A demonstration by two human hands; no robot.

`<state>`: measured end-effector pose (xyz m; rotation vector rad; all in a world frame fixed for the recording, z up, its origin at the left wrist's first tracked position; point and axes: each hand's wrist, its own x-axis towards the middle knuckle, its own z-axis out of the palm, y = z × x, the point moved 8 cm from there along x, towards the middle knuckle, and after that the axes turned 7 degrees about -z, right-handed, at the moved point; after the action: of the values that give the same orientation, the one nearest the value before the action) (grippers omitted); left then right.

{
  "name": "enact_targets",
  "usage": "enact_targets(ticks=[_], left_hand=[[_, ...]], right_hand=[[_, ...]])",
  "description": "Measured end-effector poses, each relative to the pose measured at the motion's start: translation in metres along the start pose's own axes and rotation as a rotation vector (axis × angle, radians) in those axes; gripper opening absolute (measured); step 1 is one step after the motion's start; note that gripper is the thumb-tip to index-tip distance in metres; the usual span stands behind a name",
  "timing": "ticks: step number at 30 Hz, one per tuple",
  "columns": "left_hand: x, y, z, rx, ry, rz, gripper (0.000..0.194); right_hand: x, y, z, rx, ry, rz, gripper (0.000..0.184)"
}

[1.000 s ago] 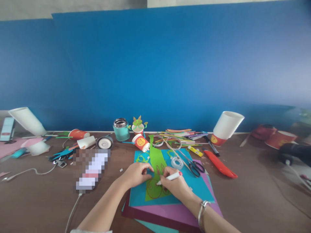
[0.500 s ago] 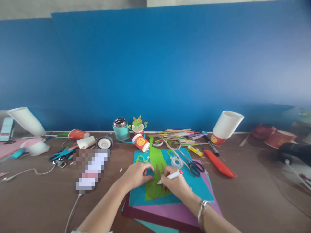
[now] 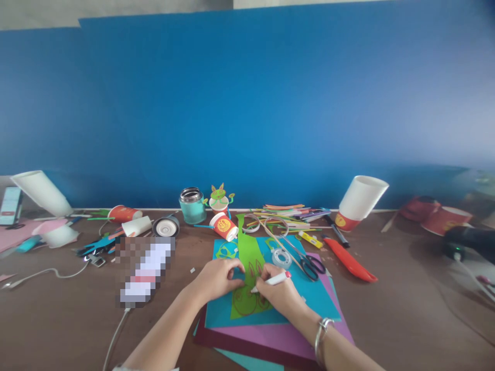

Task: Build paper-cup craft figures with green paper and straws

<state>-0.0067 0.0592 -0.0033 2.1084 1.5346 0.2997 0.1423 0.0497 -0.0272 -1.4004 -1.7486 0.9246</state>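
My right hand (image 3: 279, 293) grips a white marker (image 3: 277, 279) with a red end, its tip touching a strip of green paper (image 3: 250, 247). Reddish outlines of rounded shapes and pointed ears are drawn on the paper. At the strip's left edge rests my left hand (image 3: 221, 278), thumb and index finger apart, holding nothing between them. Beneath the strip lies a blue sheet (image 3: 320, 307) on top of a purple sheet (image 3: 284, 337). Close to my right hand are a tape roll (image 3: 281, 259) and dark-handled scissors (image 3: 310, 268), both on the blue sheet.
A red knife-like tool (image 3: 350, 261), a yellow glue stick (image 3: 310, 239) and a black marker (image 3: 337, 231) lie to the right. Paper cups (image 3: 223, 227), a teal jar (image 3: 192, 206) and coloured sticks (image 3: 286, 212) are behind. A cabled phone (image 3: 147, 273) lies left; a blue partition (image 3: 247, 113) rises behind.
The marker tip has shifted very slightly to the right on the green paper. My left hand has stayed in place.
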Motion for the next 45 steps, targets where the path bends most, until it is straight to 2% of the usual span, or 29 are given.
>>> enact_targets(ticks=[45], left_hand=[[0.0007, -0.0014, 0.0019, 0.016, -0.016, -0.006, 0.023]], right_hand=[[-0.0011, -0.0026, 0.0005, 0.026, -0.015, 0.007, 0.018]])
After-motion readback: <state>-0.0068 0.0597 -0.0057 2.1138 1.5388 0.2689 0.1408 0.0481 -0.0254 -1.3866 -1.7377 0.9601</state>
